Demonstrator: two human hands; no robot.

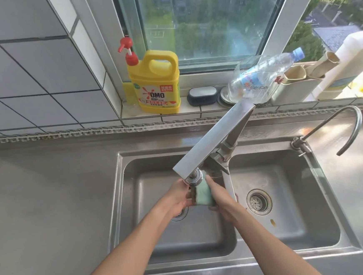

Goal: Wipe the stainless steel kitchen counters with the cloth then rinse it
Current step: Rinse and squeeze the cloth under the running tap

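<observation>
- Green cloth point(204, 195) is gripped between left hand point(179, 199) and right hand point(219, 196), fingers curled, under the tap point(193, 177).
- Rinsing is judged underway; squeezing out is called for next.

White bottle point(352, 58) cut off at right edge, left basin drain point(179, 213) mostly behind left hand point(176, 199)
</observation>
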